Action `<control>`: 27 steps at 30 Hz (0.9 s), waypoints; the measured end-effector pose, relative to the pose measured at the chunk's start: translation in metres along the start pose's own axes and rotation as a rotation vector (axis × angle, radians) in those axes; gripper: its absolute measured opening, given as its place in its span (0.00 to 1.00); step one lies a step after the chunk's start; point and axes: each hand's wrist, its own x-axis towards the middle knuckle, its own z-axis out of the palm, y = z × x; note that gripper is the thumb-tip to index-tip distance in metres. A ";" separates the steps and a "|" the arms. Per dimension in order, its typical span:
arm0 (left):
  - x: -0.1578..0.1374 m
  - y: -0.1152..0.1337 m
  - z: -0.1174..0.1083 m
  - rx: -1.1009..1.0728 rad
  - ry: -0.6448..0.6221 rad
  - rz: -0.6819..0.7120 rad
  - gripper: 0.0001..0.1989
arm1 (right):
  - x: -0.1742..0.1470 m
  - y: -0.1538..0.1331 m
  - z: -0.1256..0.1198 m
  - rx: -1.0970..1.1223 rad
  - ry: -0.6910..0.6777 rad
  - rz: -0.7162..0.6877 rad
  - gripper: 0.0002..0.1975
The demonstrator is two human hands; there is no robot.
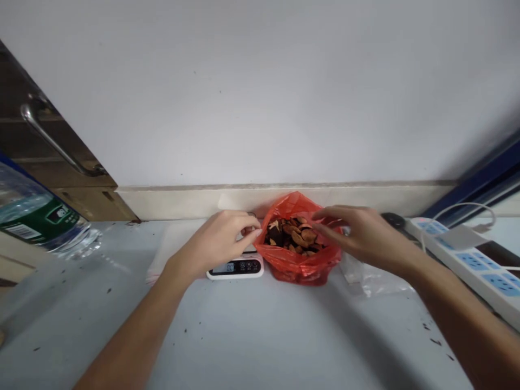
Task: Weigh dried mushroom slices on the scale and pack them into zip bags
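Observation:
A red plastic bag (298, 271) stands with its mouth open, holding many dried brown slices (298, 235) with dark edges. At the bag's left rim, my left hand (223, 235) has its fingers curled and its thumb tip against the plastic, pinching it as far as I can see. My right hand (355, 233) reaches over the right side of the bag, fingers stretched and thumb apart from them. Under my left hand sits a small digital scale (235, 268), its display showing 0.0; the hand hides most of its platform.
On the left, a large clear bottle with a green label (44, 216) leans into view near a metal handle (60, 143). A white power strip (475, 260) with cables lies at right, beside clear plastic wrapping (377, 279). A white wall (276, 97) rises behind the grey table (244, 336).

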 end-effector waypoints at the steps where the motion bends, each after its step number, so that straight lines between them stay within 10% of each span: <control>1: -0.001 -0.002 -0.001 -0.003 -0.001 -0.015 0.14 | 0.009 -0.010 0.003 -0.063 -0.074 0.052 0.15; 9: -0.009 -0.006 -0.012 -0.020 -0.008 -0.027 0.13 | 0.048 -0.037 0.037 -0.271 -0.335 0.225 0.14; 27: -0.010 0.001 -0.014 -0.035 -0.028 -0.009 0.14 | 0.045 -0.014 0.039 0.102 -0.090 0.211 0.07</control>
